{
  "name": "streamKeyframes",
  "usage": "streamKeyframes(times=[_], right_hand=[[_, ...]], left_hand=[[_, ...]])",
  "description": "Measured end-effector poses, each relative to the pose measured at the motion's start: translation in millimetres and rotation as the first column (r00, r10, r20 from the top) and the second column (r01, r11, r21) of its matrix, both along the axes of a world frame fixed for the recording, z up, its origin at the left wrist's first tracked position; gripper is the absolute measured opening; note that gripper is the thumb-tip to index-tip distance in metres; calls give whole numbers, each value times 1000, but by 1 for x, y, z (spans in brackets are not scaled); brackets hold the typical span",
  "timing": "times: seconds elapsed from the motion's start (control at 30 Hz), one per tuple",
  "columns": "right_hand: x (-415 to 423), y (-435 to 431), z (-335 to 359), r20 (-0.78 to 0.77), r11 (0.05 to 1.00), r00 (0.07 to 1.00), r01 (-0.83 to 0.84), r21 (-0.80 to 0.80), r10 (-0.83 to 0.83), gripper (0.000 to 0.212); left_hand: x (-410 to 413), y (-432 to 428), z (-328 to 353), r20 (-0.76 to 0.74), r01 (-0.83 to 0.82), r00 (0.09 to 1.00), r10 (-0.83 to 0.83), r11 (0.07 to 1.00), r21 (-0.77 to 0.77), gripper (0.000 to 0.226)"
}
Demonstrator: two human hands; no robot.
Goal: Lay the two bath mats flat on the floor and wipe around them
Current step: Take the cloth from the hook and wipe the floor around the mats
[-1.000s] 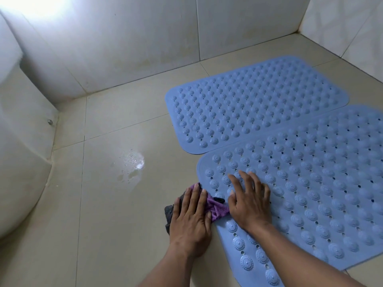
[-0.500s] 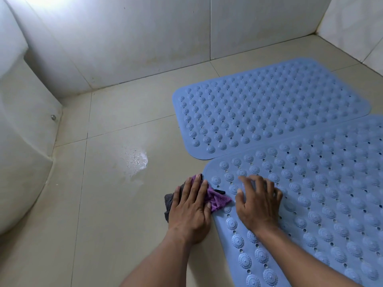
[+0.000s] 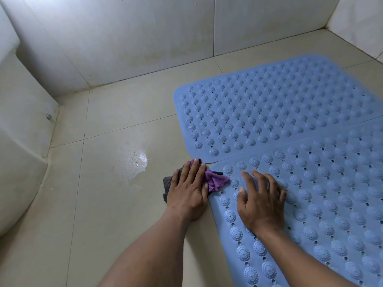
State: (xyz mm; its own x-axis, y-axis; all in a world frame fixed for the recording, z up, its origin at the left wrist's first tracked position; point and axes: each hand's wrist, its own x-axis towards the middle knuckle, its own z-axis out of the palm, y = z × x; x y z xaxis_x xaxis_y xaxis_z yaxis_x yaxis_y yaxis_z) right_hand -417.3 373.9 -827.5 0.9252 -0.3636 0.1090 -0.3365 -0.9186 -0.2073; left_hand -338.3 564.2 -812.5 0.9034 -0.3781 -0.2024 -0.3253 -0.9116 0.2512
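Left hand (image 3: 187, 193) down flat on the cloth (image 3: 215, 181), fingers (image 3: 195, 168) straight and close together, pressing it to the floor (image 3: 114, 204), no grip needed. The cloth is purple over grey, soft and rumpled, bunching out from under the thumb side toward the near mat (image 3: 331, 193).

Right hand (image 3: 261, 201) lies on that mat just inside its corner, fingers (image 3: 259, 179) spread wide and empty, pinning it.

Both mats are blue, studded with round bumps and punched with small holes. They look thin, rubbery and floppy, light enough to drag; I'd take one by a rounded corner or edge, expecting it to sag. The far mat (image 3: 269, 112) lies flat beyond the right fingertips, its near edge meeting the near mat's.

A patch of water drops (image 3: 135, 160) glistens just beyond and left of the left fingertips, so that tile is likely slick and probably next for wiping.
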Motion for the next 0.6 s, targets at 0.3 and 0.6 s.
streamKeyframes(times=[0.3, 0.6], right_hand=[[0, 1, 3, 1, 1000, 1000, 8, 3, -8, 53], [1, 2, 5, -22, 1000, 1000, 11, 2, -11, 54]], left_hand=[[-4, -23, 10, -78, -157, 985, 152, 985, -67, 55], [-4, -12, 12, -50, -18, 999, 10, 988, -152, 55]])
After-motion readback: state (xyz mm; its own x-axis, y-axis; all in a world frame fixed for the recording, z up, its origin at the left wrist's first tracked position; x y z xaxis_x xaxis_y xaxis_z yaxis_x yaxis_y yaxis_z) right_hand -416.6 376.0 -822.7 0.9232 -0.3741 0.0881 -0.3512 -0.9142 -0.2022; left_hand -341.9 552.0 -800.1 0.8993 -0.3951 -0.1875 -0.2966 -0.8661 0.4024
